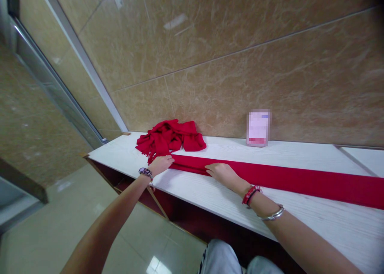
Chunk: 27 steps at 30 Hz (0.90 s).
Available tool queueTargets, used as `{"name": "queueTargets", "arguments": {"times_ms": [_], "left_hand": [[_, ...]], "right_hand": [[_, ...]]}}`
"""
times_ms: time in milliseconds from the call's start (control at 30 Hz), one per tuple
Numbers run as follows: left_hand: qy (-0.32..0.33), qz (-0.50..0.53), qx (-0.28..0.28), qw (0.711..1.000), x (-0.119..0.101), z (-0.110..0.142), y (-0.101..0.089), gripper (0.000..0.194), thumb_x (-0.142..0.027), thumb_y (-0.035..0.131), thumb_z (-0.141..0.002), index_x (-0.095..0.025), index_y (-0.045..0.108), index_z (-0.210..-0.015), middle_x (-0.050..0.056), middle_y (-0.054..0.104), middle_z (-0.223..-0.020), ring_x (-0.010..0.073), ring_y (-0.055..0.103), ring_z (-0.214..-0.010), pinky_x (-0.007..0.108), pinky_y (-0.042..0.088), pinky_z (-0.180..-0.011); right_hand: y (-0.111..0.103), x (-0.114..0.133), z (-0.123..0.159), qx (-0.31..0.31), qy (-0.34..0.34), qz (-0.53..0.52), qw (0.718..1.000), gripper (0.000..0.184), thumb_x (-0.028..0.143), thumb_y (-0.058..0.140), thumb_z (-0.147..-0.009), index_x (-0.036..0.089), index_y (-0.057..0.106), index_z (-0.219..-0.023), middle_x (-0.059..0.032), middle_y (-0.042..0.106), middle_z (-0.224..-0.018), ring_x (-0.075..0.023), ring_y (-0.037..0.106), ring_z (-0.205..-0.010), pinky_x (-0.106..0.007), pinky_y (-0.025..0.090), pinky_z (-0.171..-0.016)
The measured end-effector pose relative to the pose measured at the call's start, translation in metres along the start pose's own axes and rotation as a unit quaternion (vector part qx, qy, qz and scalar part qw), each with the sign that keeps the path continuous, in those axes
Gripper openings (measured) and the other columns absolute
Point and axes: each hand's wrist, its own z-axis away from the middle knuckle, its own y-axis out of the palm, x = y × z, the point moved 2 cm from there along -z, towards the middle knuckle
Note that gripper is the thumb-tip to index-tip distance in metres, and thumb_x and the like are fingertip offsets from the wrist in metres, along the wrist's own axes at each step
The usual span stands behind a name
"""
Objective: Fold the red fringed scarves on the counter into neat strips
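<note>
A long red scarf [288, 177] lies stretched along the white cabinet top [192, 186], running off past the right side of the view. At its left end my left hand [161, 165] grips the edge, fingers closed on the cloth. My right hand [223, 173] pinches the near edge of the same scarf a little further right. Between the two hands the near edge is folded over in a narrow strip. Just behind my left hand sits a crumpled heap of red fringed cloth [172, 136], its fringe hanging toward the hand.
A small pinkish-white box [258, 129], blurred out, stands against the tan marble wall [225, 78]. Dark open shelves [186, 210] lie below the cabinet top. My knees [223, 258] are close to its front, over a tiled floor [135, 242].
</note>
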Motion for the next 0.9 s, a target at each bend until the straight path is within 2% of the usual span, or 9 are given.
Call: {"name": "queueTargets", "arguments": {"times_ms": [133,200,400,533,633,767,900], "left_hand": [[-0.002,-0.003,0.003,1.000,-0.001,0.002,0.001,0.021,-0.011,0.041,-0.086,-0.014,0.060,-0.093,0.007,0.061,-0.087,0.0137,0.060,-0.073,0.021,0.045,-0.057],[-0.003,-0.005,-0.001,1.000,0.000,0.003,-0.003,0.022,-0.010,0.040,-0.085,-0.014,0.059,-0.095,0.007,0.060,-0.088,0.0135,0.060,-0.071,0.021,0.044,-0.055],[-0.031,-0.025,-0.078,0.996,0.006,0.012,-0.015,0.023,-0.008,0.041,-0.085,-0.015,0.057,-0.100,0.008,0.057,-0.092,0.0168,0.056,-0.083,0.026,0.045,-0.068],[0.014,-0.032,-0.043,0.998,-0.002,0.018,0.000,0.019,-0.007,0.044,-0.084,-0.016,0.058,-0.094,0.007,0.055,-0.088,0.0170,0.055,-0.082,0.029,0.043,-0.072],[-0.011,-0.037,-0.033,0.999,-0.005,0.017,0.009,0.019,-0.008,0.044,-0.084,-0.016,0.058,-0.094,0.007,0.055,-0.089,0.0182,0.054,-0.082,0.031,0.042,-0.071],[-0.022,-0.043,-0.054,0.997,-0.002,0.013,0.009,0.020,-0.008,0.045,-0.085,-0.015,0.058,-0.097,0.009,0.056,-0.092,0.0212,0.052,-0.089,0.034,0.041,-0.074],[0.010,-0.037,-0.044,0.998,-0.004,0.013,0.007,0.018,-0.008,0.047,-0.084,-0.015,0.059,-0.096,0.009,0.057,-0.093,0.0208,0.052,-0.090,0.033,0.040,-0.074]], "right_hand": [[-0.001,0.000,0.000,0.003,-0.015,0.031,0.999,0.025,0.009,0.042,-0.085,0.014,0.063,-0.096,-0.0110,0.067,-0.094,-0.0195,0.062,-0.084,-0.024,0.044,-0.068],[-0.004,0.001,0.001,-0.013,-0.025,0.047,0.999,0.023,0.009,0.042,-0.085,0.014,0.064,-0.092,-0.0106,0.066,-0.090,-0.0192,0.061,-0.083,-0.024,0.043,-0.068],[-0.012,0.004,0.006,-0.088,-0.051,0.063,0.993,0.022,0.012,0.042,-0.087,0.014,0.063,-0.083,-0.0077,0.062,-0.079,-0.0169,0.055,-0.077,-0.026,0.039,-0.067],[-0.007,0.009,0.006,-0.059,-0.107,0.067,0.990,0.024,0.012,0.041,-0.088,0.015,0.062,-0.077,-0.0056,0.059,-0.076,-0.0153,0.052,-0.072,-0.026,0.037,-0.065],[-0.004,0.010,0.005,-0.057,-0.133,0.067,0.987,0.025,0.012,0.040,-0.089,0.014,0.063,-0.080,-0.0058,0.058,-0.077,-0.0153,0.051,-0.073,-0.026,0.037,-0.066],[-0.001,0.007,0.005,-0.087,-0.147,0.072,0.983,0.024,0.015,0.040,-0.090,0.014,0.063,-0.093,-0.0069,0.058,-0.081,-0.0175,0.051,-0.078,-0.028,0.038,-0.068],[0.003,0.002,0.005,-0.082,-0.149,0.039,0.985,0.026,0.019,0.039,-0.091,0.014,0.065,-0.091,-0.0064,0.058,-0.081,-0.0167,0.052,-0.077,-0.027,0.041,-0.068]]}}
